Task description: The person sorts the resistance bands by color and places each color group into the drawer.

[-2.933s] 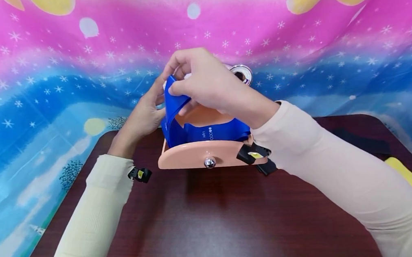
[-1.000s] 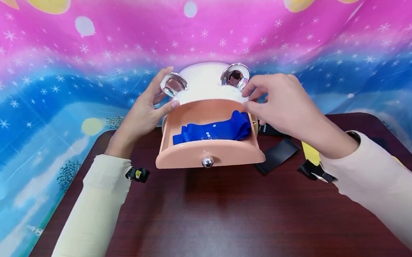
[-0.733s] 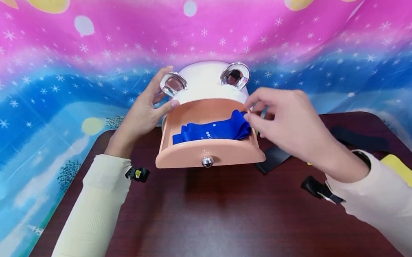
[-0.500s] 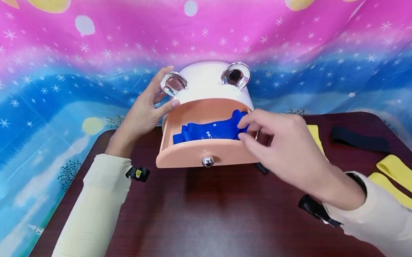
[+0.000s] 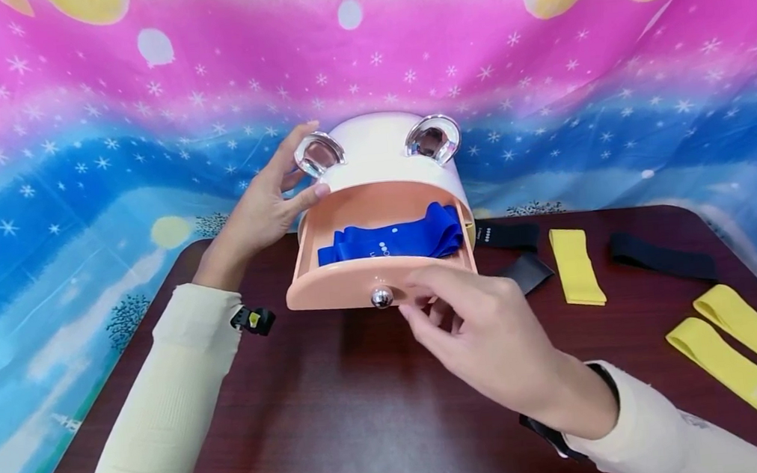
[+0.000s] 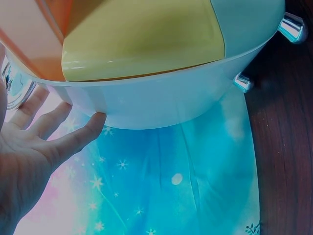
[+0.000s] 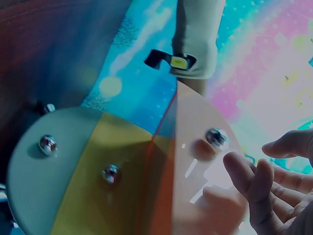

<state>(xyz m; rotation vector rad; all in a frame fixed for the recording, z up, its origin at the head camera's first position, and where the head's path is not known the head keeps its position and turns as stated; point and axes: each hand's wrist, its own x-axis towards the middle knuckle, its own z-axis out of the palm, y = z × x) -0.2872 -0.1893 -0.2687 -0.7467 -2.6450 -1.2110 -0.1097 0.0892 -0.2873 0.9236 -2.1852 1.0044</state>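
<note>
A white mini drawer cabinet with silver ears stands at the table's back; its top peach drawer is pulled out. Folded blue resistance bands lie inside. My left hand steadies the cabinet's left side, thumb near the upper front; in the left wrist view, straight fingertips touch the white wall. My right hand is just right of the drawer's silver knob, fingers loosely bent, holding nothing. In the right wrist view, a gap shows between its fingertips and the knob. Lower yellow and green drawers are closed.
Right of the cabinet lie black bands and yellow bands on the dark wooden table. Two more yellow bands, one being, lie near the right edge. A patterned cloth hangs close behind.
My right hand has released the blue band into the drawer, then moved down past the drawer's right side to near the knob. The left hand has stayed at the cabinet's side.
</note>
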